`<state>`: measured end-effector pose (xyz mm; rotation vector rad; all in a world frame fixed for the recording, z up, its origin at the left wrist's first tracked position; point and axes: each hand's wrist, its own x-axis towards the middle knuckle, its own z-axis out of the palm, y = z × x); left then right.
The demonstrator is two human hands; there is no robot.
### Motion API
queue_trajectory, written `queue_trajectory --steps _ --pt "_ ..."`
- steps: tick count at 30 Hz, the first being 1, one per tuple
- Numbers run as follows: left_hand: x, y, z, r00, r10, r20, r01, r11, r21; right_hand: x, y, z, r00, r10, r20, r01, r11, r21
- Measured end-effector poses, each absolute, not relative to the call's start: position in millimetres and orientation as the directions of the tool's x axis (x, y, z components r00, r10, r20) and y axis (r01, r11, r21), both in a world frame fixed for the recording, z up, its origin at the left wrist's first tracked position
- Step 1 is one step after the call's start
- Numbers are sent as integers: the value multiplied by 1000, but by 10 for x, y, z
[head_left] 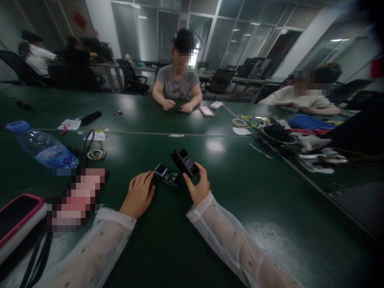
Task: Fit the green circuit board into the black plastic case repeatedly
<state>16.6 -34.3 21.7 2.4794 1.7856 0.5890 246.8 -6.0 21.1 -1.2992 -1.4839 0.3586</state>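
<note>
Between my hands a small circuit board with a little screen lies on the green table. My left hand rests palm down at the board's left side, fingers stretched out; its fingertips are at the board's edge, and I cannot tell if they touch. In my right hand is a black plastic case, gripped at its near end between thumb and fingers. The case has a window opening and several small holes in its face, and it is tilted just right of and beyond the board.
A water bottle lies tilted at the left, near a pixelated pink item and a pink-rimmed device. Right, a wrench lies by a pile of cables. A person sits opposite, another at far right.
</note>
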Motion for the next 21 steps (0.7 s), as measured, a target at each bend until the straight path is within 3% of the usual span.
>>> queue_trajectory --steps 4,12,21 --pt "157 -340 208 273 918 286 907 -345 240 2506 28 95 183 892 413 542 259 -799" --pt "158 -336 207 267 923 278 912 -335 238 2522 55 14 79 926 370 601 252 -758" --pt "167 -337 222 272 920 282 910 -341 236 2517 62 5 65 868 493 659 333 -674"
